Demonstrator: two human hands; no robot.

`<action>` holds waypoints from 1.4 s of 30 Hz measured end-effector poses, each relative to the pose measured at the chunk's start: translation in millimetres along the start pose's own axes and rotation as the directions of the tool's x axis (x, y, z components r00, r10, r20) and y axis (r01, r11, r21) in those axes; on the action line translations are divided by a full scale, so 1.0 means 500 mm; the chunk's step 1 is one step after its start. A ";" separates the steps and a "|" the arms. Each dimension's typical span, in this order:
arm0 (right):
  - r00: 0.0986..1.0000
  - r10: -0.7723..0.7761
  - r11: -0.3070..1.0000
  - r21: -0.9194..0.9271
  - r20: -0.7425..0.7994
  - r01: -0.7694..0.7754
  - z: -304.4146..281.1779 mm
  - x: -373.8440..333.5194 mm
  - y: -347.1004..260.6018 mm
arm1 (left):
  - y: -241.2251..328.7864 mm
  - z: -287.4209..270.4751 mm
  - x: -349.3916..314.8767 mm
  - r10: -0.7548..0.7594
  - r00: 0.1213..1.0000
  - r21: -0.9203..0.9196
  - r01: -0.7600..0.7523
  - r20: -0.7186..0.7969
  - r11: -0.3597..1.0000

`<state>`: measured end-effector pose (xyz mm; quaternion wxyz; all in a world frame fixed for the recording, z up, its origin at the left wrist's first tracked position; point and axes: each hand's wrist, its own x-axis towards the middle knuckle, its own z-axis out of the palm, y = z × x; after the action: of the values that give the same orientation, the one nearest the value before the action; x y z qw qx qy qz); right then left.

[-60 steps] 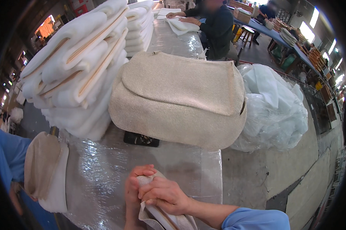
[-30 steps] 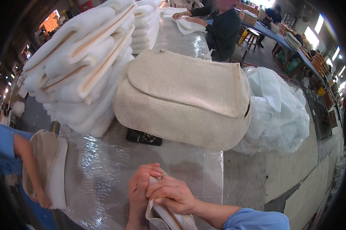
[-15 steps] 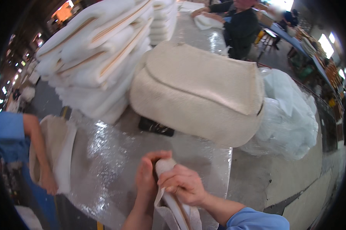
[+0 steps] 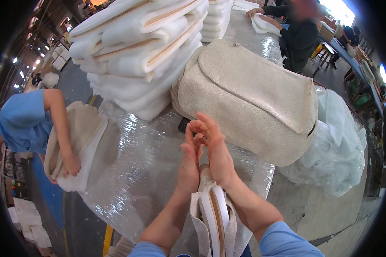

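Observation:
A beige fabric cushion cover (image 4: 196, 214) stands on edge close to me. Inside its opening shows a white foam and batting insert (image 4: 218, 216) with a tan layer through the middle. My left hand (image 4: 190, 165) lies along the left side of the cover's narrow far end, palm inward and partly hidden. On the other side, my right hand (image 4: 216, 156) stretches its fingers up and forward, palm facing the left hand. Neither hand grips the fabric; fingertips come near each other above the cover, and whether they touch I cannot tell.
Beyond my hands lie a stuffed beige cushion (image 4: 248, 98), a dark object (image 4: 183, 124) partly under it, and a tall white batting stack (image 4: 137, 55). Bagged clear plastic (image 4: 330, 145) sits right. A co-worker in blue (image 4: 26, 120) handles a cover at left; another (image 4: 302, 34) works far right.
My right hand has let go of the cover's edge and opened, moving forward beside the left. Both hands are farther from me, and the view has shifted, showing more of the cover.

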<state>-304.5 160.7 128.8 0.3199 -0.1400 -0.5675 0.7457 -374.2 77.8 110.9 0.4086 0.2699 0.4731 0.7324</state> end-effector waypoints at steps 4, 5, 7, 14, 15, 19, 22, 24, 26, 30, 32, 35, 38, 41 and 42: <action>0.991 -0.103 0.995 -0.018 -0.088 0.102 0.022 -0.038 -0.008 | 0.027 0.023 -0.003 -0.105 0.988 0.144 0.120 -0.110 0.982; 0.991 -0.106 0.994 -0.029 -0.084 0.104 0.023 -0.040 -0.010 | 0.029 0.022 0.002 -0.106 0.990 0.170 0.121 -0.094 0.978; 0.991 -0.118 0.992 -0.057 -0.070 0.114 0.019 -0.046 -0.003 | 0.043 0.028 -0.002 -0.120 0.987 0.209 0.140 -0.107 0.968; 0.990 -0.113 0.994 0.000 0.090 0.113 -0.045 -0.123 -0.011 | 0.085 0.024 -0.118 -0.006 0.992 -0.117 -0.010 -0.130 0.993; 0.985 -0.128 0.991 -0.034 0.117 0.133 -0.045 -0.142 -0.030 | 0.092 0.023 -0.154 0.038 0.993 -0.174 -0.057 -0.112 0.983; 0.997 -0.022 0.964 -0.261 0.078 0.042 -0.041 -0.152 -0.063 | 0.104 0.049 -0.215 0.089 0.994 0.306 -0.068 -0.056 0.950; 0.990 -0.136 0.933 -0.332 0.040 0.141 -0.017 -0.154 -0.065 | 0.095 0.058 -0.203 0.204 0.958 0.478 -0.085 -0.202 0.874; 0.966 -0.258 0.921 -0.304 -0.011 0.243 -0.013 -0.161 -0.033 | 0.088 0.051 -0.207 0.253 0.952 0.606 -0.098 -0.175 0.789; 0.938 -0.341 0.907 -0.282 -0.058 0.312 -0.009 -0.174 -0.015 | 0.084 0.052 -0.212 0.320 0.935 0.675 -0.138 -0.152 0.724; 0.915 -0.390 0.890 -0.293 -0.098 0.348 -0.011 -0.181 -0.003 | 0.100 0.071 -0.208 0.348 0.929 0.727 -0.154 -0.124 0.670; 0.922 -0.377 0.891 -0.307 -0.087 0.335 -0.020 -0.176 -0.003 | 0.104 0.056 -0.195 0.324 0.942 0.631 -0.202 -0.084 0.749; 0.959 -0.264 0.958 -0.140 -0.102 0.249 -0.034 -0.178 -0.003 | 0.074 -0.021 -0.162 0.245 0.959 0.216 -0.212 -0.141 0.953; 0.986 -0.038 0.907 0.409 -0.165 0.104 -0.067 -0.157 0.025 | 0.080 -0.049 -0.094 -0.147 0.959 -0.156 0.111 -0.241 0.981; 0.926 0.252 0.961 0.182 -0.282 -0.206 -0.121 -0.131 0.097 | 0.095 -0.023 -0.073 -0.333 0.940 -0.030 0.332 -0.075 0.943; 0.915 0.327 0.940 0.183 -0.236 -0.289 -0.139 -0.143 0.141 | 0.087 -0.022 -0.075 -0.321 0.946 0.137 0.322 -0.032 0.937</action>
<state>-233.3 157.0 29.7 0.2799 -0.3019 -0.4353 0.8007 -378.4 30.9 145.8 0.5007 0.2137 0.5631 0.6217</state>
